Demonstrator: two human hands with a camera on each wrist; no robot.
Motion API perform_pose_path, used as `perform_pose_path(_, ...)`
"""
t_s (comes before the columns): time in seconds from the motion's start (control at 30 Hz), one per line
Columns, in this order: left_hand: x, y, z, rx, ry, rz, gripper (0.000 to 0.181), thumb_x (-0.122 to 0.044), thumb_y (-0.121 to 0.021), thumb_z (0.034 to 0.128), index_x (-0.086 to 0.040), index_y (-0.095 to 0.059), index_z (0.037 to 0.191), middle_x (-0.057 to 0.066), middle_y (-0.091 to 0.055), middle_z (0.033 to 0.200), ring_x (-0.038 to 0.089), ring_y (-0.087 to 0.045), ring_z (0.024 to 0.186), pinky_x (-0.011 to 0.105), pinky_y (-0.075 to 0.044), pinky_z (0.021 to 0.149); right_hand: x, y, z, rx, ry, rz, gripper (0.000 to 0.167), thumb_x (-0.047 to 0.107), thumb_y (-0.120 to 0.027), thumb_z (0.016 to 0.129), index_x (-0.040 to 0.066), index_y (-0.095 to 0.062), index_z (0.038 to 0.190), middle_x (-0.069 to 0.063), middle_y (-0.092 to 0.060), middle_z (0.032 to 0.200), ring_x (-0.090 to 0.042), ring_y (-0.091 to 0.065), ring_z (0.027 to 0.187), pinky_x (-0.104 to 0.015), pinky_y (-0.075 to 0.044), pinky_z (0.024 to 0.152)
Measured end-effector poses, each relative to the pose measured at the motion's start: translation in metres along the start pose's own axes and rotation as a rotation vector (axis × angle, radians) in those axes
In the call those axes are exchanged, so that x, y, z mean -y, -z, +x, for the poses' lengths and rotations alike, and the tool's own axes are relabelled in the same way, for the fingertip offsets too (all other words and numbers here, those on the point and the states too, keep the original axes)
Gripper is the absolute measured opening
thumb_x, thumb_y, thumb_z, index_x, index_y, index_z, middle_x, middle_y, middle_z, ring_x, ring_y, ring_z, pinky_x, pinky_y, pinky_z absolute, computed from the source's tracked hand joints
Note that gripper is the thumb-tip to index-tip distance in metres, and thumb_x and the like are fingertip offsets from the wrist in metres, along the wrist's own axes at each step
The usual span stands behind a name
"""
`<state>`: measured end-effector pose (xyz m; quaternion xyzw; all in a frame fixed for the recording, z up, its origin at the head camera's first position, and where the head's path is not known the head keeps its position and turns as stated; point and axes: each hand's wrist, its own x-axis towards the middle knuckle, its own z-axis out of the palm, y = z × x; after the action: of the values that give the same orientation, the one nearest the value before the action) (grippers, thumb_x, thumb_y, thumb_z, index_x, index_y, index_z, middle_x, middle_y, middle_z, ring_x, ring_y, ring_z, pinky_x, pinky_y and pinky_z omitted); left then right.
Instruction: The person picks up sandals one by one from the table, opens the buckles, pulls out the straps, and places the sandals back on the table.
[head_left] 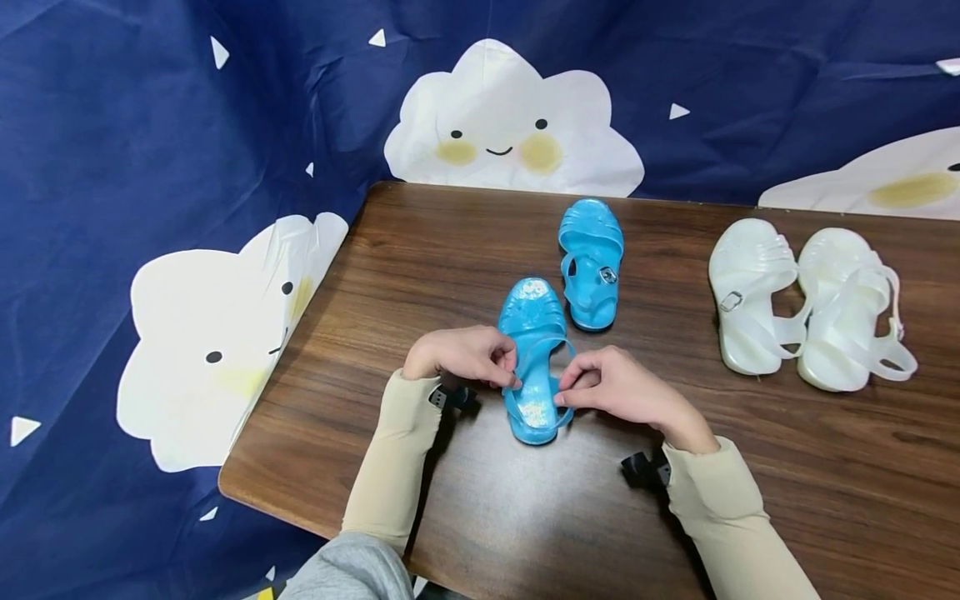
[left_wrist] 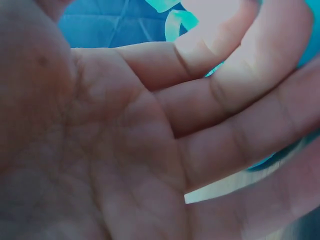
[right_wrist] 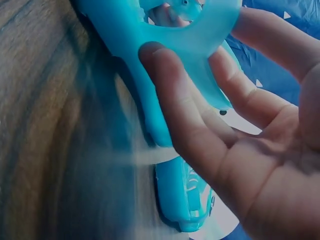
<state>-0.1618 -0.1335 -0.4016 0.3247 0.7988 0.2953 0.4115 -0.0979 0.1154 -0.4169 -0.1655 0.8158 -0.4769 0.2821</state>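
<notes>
A blue jelly sandal (head_left: 536, 387) lies flat on the brown wooden table (head_left: 300, 442), right between two hands. Its toe points away from the person. The left hand (head_left: 468, 354) is at the sandal's left edge, with its thumb and pointing finger bent in close together. They seem to pinch a bit of the strap there — but the hand hides the tips in the left wrist view, so it is hard to be sure. The right hand (head_left: 618, 385) is on the other side. Its thumb and fingers pinch the soft see-through strap (right_wrist: 220, 30) near the heel, with the thumb on one side and fingers on the other.

The other blue sandal (head_left: 592, 292) sits just past the first one, a little to the right. It has a small shiny buckle (head_left: 608, 275) on its strap.

Well over to the right are two milky white sandals, a left one (head_left: 750, 287) and a right one (head_left: 836, 321), side by side — very close together. Their toes point away too.

The person wears tan sleeves (head_left: 401, 454), and a small black thing (head_left: 636, 469) sits at the right wrist. Behind the table hangs a dark blue cloth (head_left: 247, 142) with white smiling clouds (head_left: 510, 108) on it.
</notes>
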Motion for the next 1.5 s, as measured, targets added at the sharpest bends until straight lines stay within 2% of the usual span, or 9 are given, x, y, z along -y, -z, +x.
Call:
perform_pose_path(0.4,-0.003,-0.008,0.002,0.056,-0.046,-0.034,0.021,-0.021,-0.068,0.0884,-0.011,-0.054,0.076,-0.007,-0.052,0.063,0.006,-0.046,0.058,0.018,-0.038,0.057,0.001,0.008,-0.01,0.105,0.037,0.002,0.023,0.026,-0.073,0.086,0.005,-0.067,0.095,-0.006,-0.074,0.087,-0.019,-0.07,0.082,-0.025,-0.052,0.068)
perform_pose_path(0.57,0.001,-0.012,0.0,0.029,-0.09,-0.034,0.02,-0.023,-0.07,0.0877,-0.012,-0.056,0.078,-0.007,-0.051,0.066,0.005,-0.046,0.06,0.018,-0.039,0.058,-0.001,0.01,-0.013,0.128,0.044,-0.019,0.023,0.026,-0.072,0.087,0.006,-0.067,0.095,-0.004,-0.074,0.087,-0.017,-0.07,0.081,-0.025,-0.052,0.068)
perform_pose_path(0.67,0.007,-0.014,-0.002,0.021,-0.13,-0.097,0.017,-0.018,-0.072,0.0863,-0.009,-0.058,0.083,-0.006,-0.052,0.068,0.004,-0.046,0.062,0.018,-0.04,0.06,-0.003,0.011,-0.014,0.132,0.052,-0.009,0.023,0.025,-0.073,0.086,0.005,-0.067,0.095,-0.005,-0.074,0.087,-0.018,-0.07,0.08,-0.025,-0.053,0.066)
perform_pose_path(0.83,0.014,-0.016,-0.003,0.071,-0.184,-0.214,0.018,-0.009,-0.077,0.0818,-0.004,-0.06,0.086,-0.002,-0.053,0.068,0.004,-0.047,0.063,0.018,-0.041,0.06,-0.004,0.013,-0.016,0.128,0.065,-0.023,0.023,0.026,-0.072,0.087,0.006,-0.067,0.096,-0.004,-0.074,0.09,-0.015,-0.069,0.082,-0.026,-0.054,0.067)
perform_pose_path(0.93,0.016,-0.017,-0.003,0.075,-0.165,-0.197,0.024,-0.011,-0.078,0.0812,-0.006,-0.055,0.074,-0.004,-0.049,0.064,0.004,-0.044,0.06,0.018,-0.037,0.058,-0.003,0.012,-0.017,0.082,0.117,-0.093,0.024,0.028,-0.073,0.086,0.008,-0.068,0.099,-0.002,-0.071,0.094,-0.014,-0.066,0.087,-0.025,-0.054,0.071)
perform_pose_path(1.07,0.014,-0.018,-0.002,0.078,-0.123,-0.147,0.034,-0.014,-0.075,0.0845,-0.009,-0.047,0.066,-0.003,-0.043,0.059,0.008,-0.04,0.057,0.019,-0.032,0.056,0.007,0.008,-0.019,-0.103,0.21,-0.193,0.025,0.026,-0.077,0.083,0.01,-0.068,0.1,-0.003,-0.065,0.102,-0.021,-0.06,0.095,-0.03,-0.055,0.077)
perform_pose_path(1.2,0.011,-0.02,-0.001,0.095,-0.083,-0.189,0.033,-0.012,-0.072,0.0866,-0.009,-0.047,0.066,0.015,-0.056,0.059,0.024,-0.06,0.058,0.022,-0.047,0.059,0.025,0.0,-0.017,-0.281,0.281,-0.184,0.022,0.019,-0.079,0.081,0.013,-0.068,0.099,-0.004,-0.063,0.105,-0.024,-0.06,0.094,-0.032,-0.056,0.075)
perform_pose_path(1.33,0.009,-0.022,0.0,0.103,-0.062,-0.24,0.03,-0.008,-0.071,0.0874,-0.007,-0.048,0.067,0.021,-0.061,0.062,0.041,-0.067,0.068,0.033,-0.055,0.062,0.034,-0.015,-0.008,-0.304,0.347,-0.184,0.017,0.017,-0.075,0.085,0.011,-0.069,0.1,-0.003,-0.066,0.102,-0.02,-0.062,0.087,-0.027,-0.054,0.073)
perform_pose_path(1.5,0.009,-0.022,0.004,0.107,-0.074,-0.22,0.019,-0.009,-0.071,0.0876,-0.004,-0.059,0.074,0.009,-0.06,0.057,0.044,-0.064,0.067,0.027,-0.05,0.058,0.03,-0.032,0.003,-0.251,0.37,-0.251,0.013,0.015,-0.069,0.09,0.011,-0.07,0.102,-0.001,-0.068,0.103,-0.014,-0.061,0.088,-0.029,-0.052,0.076)
